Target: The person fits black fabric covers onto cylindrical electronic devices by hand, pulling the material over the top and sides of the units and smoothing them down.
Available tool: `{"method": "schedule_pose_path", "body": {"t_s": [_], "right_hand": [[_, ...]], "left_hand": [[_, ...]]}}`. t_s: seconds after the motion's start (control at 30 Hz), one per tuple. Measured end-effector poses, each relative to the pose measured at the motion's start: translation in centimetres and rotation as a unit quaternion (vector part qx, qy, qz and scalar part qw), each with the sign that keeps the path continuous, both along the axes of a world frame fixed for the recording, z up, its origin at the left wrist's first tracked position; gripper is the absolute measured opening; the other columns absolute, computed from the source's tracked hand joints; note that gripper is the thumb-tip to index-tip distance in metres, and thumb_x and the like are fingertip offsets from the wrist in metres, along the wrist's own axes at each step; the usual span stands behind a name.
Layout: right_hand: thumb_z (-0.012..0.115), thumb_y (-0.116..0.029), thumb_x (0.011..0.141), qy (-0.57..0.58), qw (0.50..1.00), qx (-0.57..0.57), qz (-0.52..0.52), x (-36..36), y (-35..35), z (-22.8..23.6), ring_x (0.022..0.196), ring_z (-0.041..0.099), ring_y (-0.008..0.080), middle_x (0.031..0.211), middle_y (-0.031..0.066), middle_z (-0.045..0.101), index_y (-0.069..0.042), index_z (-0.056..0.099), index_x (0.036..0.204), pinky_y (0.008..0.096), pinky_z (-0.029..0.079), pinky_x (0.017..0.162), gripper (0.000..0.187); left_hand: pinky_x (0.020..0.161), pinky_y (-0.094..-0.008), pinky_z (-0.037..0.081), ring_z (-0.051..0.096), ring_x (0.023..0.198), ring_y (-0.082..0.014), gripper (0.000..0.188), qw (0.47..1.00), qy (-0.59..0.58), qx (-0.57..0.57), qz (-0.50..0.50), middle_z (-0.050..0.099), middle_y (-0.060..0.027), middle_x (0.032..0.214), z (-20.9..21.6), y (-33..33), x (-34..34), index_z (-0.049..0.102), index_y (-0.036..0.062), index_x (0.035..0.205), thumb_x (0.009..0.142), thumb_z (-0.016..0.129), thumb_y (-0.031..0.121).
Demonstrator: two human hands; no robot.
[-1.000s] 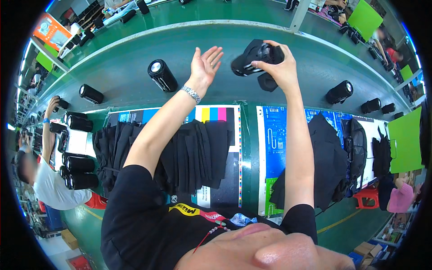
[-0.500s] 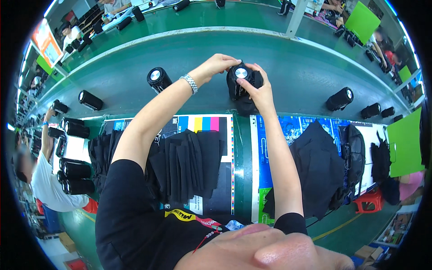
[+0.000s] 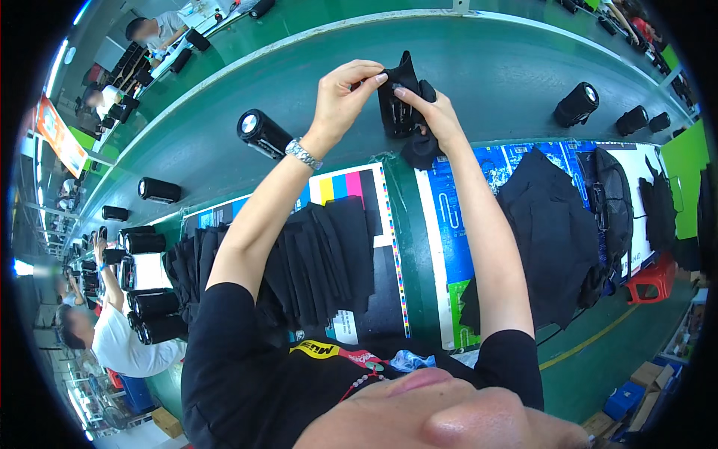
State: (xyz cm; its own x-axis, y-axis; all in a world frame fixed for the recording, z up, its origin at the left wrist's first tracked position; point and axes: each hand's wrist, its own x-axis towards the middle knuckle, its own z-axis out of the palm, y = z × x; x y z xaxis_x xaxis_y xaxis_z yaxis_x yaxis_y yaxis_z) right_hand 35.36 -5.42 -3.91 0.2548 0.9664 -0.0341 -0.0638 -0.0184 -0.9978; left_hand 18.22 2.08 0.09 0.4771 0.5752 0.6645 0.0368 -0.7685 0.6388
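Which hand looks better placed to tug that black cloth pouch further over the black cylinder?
Probably the left hand: its fingertips pinch the black cloth pouch at its top edge, while the right hand steadies the black cylinder from the side.

Two hands (image 3: 340, 101); one black pouch (image 3: 400, 105)

Cylinder (image 3: 262, 133) on belt (image 3: 493, 67), left of hands; cloth stack (image 3: 321, 258) nearer.
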Motion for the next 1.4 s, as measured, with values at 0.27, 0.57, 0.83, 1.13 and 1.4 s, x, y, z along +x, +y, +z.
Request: {"method": "schedule_pose_path", "body": {"t_s": [0.27, 0.57, 0.83, 1.13, 1.4], "right_hand": [[0.075, -0.031, 0.074, -0.235, 0.957, -0.098, 0.140, 5.8, -2.5, 3.8, 0.050, 0.048, 0.0052, 0.067, -0.0016, 0.059, -0.003, 0.062, 0.116, 0.0204, 0.030, 0.043, 0.051], [0.066, -0.032, 0.084, 0.084, 0.947, 0.053, -0.305, -0.1, 7.4, -1.7, 0.068, 0.059, 0.0122, 0.073, 0.0071, 0.065, 0.000, 0.067, 0.079, 0.0275, 0.045, 0.063, 0.032], [0.069, -0.023, 0.083, 0.059, 0.952, 0.116, -0.279, 2.5, 5.6, -6.6, 0.065, 0.051, 0.0099, 0.072, 0.0025, 0.062, 0.007, 0.066, 0.080, 0.0285, 0.043, 0.061, 0.030], [0.066, -0.024, 0.084, -0.049, 0.930, 0.123, -0.343, 5.3, 4.9, -7.1, 0.065, 0.056, 0.0145, 0.074, 0.0122, 0.068, 0.007, 0.067, 0.089, 0.0322, 0.046, 0.065, 0.032], [0.055, -0.035, 0.094, 0.204, 0.860, 0.200, -0.422, 5.8, -3.6, 3.9, 0.057, 0.052, 0.0148, 0.074, 0.0085, 0.061, -0.005, 0.054, 0.080, 0.0282, 0.046, 0.054, 0.033]], "left_hand": [[0.076, -0.0238, 0.045, 0.056, 0.091, -0.0096, 0.023, 0.994, -0.036, -0.105, 0.015, 0.062, -0.0032, 0.113, -0.5, -1.2, -1.1, 0.067, 0.0036, 0.106, 0.089, 0.064, 0.019], [0.080, -0.0253, 0.046, 0.061, 0.083, -0.0128, 0.056, 0.798, -0.314, -0.513, -0.039, 0.067, -0.0067, 0.093, -4.4, -1.5, 7.3, 0.065, -0.0001, 0.098, 0.096, 0.041, 0.051], [0.072, -0.0257, 0.045, 0.054, 0.070, -0.0120, 0.057, 0.802, -0.340, -0.491, 0.008, 0.061, -0.0027, 0.074, -9.5, -1.3, 10.4, 0.065, -0.0004, 0.083, 0.099, 0.034, 0.045], [0.084, -0.0348, 0.041, 0.052, 0.088, -0.0228, 0.056, 0.843, -0.182, -0.505, 0.012, 0.061, -0.0173, 0.097, -10.0, -1.4, 11.1, 0.057, -0.0069, 0.091, 0.098, 0.035, 0.044], [0.098, -0.0328, 0.037, 0.056, 0.110, -0.0195, 0.062, 0.937, -0.090, -0.334, 0.043, 0.064, -0.0126, 0.115, -0.8, -2.2, -1.2, 0.060, -0.0036, 0.115, 0.100, 0.032, 0.049]]}}
